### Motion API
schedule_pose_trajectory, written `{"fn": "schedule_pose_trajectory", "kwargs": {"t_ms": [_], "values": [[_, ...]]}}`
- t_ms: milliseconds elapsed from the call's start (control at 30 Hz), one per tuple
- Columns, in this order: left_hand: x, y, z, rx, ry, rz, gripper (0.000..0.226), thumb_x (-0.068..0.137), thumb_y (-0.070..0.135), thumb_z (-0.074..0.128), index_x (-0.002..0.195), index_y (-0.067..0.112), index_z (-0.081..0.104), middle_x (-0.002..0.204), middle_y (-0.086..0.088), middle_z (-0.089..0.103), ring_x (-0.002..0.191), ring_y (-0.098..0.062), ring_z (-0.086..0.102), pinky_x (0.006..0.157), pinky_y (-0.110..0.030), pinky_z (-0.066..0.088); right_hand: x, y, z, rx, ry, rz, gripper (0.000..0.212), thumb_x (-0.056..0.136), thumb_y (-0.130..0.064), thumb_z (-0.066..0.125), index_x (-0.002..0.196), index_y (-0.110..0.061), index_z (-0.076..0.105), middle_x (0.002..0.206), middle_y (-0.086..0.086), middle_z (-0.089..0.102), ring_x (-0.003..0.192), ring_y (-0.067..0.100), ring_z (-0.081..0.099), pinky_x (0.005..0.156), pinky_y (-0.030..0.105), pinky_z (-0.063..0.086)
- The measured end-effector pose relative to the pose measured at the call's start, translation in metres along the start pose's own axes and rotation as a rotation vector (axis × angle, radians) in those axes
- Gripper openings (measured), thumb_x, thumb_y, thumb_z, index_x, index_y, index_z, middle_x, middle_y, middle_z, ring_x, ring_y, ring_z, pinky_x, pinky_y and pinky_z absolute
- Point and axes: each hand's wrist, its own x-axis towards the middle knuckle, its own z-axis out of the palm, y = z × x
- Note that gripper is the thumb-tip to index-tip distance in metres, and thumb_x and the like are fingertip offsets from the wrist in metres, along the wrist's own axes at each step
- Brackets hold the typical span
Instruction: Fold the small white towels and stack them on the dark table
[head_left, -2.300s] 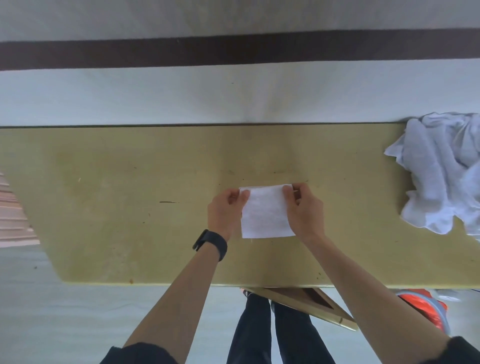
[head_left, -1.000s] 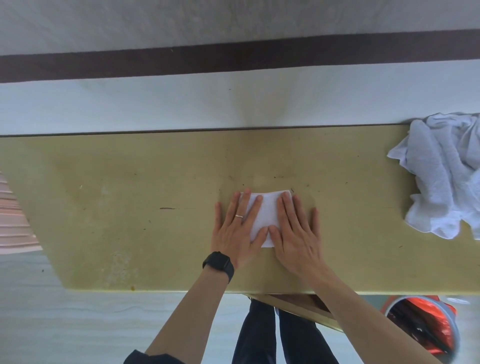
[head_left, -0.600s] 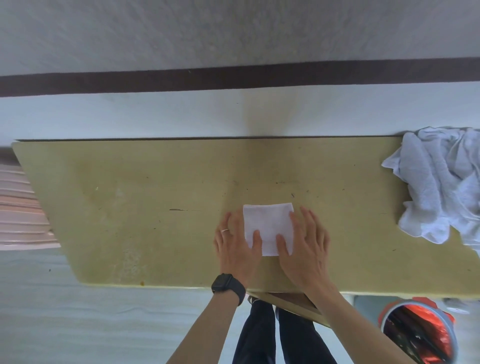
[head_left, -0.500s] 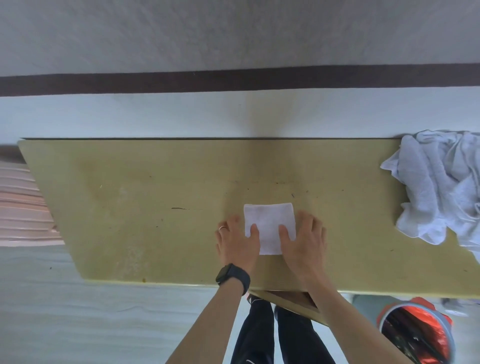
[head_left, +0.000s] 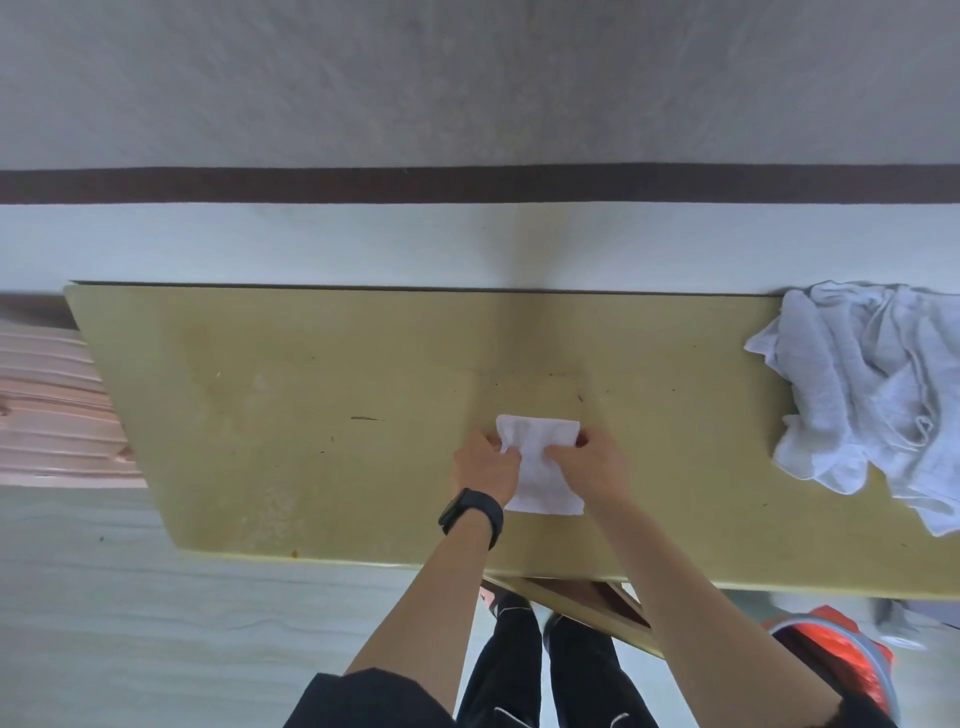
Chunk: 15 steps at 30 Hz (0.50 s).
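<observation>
The folded white towel (head_left: 540, 486) lay on the yellowish worktop (head_left: 311, 415), near its 6 o'clock edge. The left grip (head_left: 485, 465) pinched the towel's 9 o'clock side and the right grip (head_left: 592, 462) its 3 o'clock side. A crumpled towel heap (head_left: 872, 384) sat far off at 3 o'clock.

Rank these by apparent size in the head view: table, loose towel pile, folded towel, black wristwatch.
1. table
2. towel pile, though the frame edge cuts it off
3. folded towel, partly hidden by both hands
4. wristwatch

Yellowish table (head_left: 311, 389): folded towel (head_left: 540, 467), towel heap (head_left: 872, 384).
</observation>
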Motion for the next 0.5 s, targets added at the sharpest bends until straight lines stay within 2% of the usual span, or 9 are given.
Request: {"fn": "schedule_pose_trajectory", "kwargs": {"t_ms": [67, 167, 233, 300, 433, 500], "values": [[-0.005, -0.002, -0.005, -0.176, -0.017, -0.011, 0.031, 0.087, 0.020, 0.068, 0.112, 0.014, 0.051, 0.101, -0.001, 0.059, 0.083, -0.017, 0.058, 0.065, -0.026, 0.045, -0.007, 0.001, -0.008, 0.030, -0.006, -0.047, 0.013, 0.086, -0.028, 0.063, 0.083, -0.017, 0.056, 0.078, -0.004, 0.061, 0.070, 0.016, 0.056, 0.062, 0.031, 0.048], [-0.015, -0.004, -0.021, -0.355, -0.078, -0.009, 0.035, 0.084, 0.022, 0.074, 0.115, 0.017, 0.059, 0.103, 0.005, 0.065, 0.096, -0.019, 0.062, 0.077, -0.028, 0.049, -0.022, 0.000, -0.025, 0.072, 0.012, -0.179, 0.020, 0.093, -0.031, 0.058, 0.083, -0.013, 0.058, 0.072, -0.003, 0.055, 0.067, 0.016, 0.050, 0.055, 0.026, 0.037], [-0.027, -0.001, -0.038, -0.379, -0.100, 0.085, 0.025, 0.085, 0.023, 0.073, 0.110, 0.016, 0.070, 0.099, 0.005, 0.071, 0.096, -0.019, 0.064, 0.076, -0.026, 0.050, -0.036, -0.004, -0.038, 0.070, 0.030, -0.294, 0.025, 0.094, -0.031, 0.059, 0.079, -0.011, 0.055, 0.068, -0.003, 0.050, 0.062, 0.014, 0.044, 0.052, 0.022, 0.033], [-0.047, 0.006, -0.060, -0.433, -0.079, 0.195, 0.019, 0.089, 0.028, 0.071, 0.104, 0.016, 0.073, 0.091, 0.006, 0.071, 0.089, -0.016, 0.063, 0.073, -0.024, 0.048, -0.053, -0.014, -0.054, 0.051, 0.058, -0.402, 0.029, 0.094, -0.032, 0.061, 0.075, -0.012, 0.052, 0.065, -0.002, 0.049, 0.060, 0.014, 0.043, 0.049, 0.019, 0.030], [-0.097, 0.023, -0.104, -0.468, -0.002, 0.402, 0.024, 0.088, 0.047, 0.066, 0.098, 0.027, 0.073, 0.085, 0.008, 0.071, 0.079, -0.009, 0.063, 0.069, -0.020, 0.048, -0.100, -0.047, -0.089, 0.057, 0.078, -0.618, 0.014, 0.094, -0.037, 0.060, 0.088, -0.024, 0.064, 0.077, -0.006, 0.068, 0.071, 0.010, 0.060, 0.059, 0.021, 0.042], [-0.126, 0.032, -0.125, -0.467, 0.089, 0.476, 0.027, 0.085, 0.052, 0.060, 0.097, 0.030, 0.071, 0.083, 0.010, 0.071, 0.072, -0.004, 0.061, 0.063, -0.015, 0.047, -0.128, -0.067, -0.102, 0.106, 0.076, -0.725, 0.009, 0.096, -0.035, 0.059, 0.091, -0.029, 0.065, 0.078, -0.009, 0.069, 0.071, 0.002, 0.060, 0.058, 0.015, 0.042]]}}
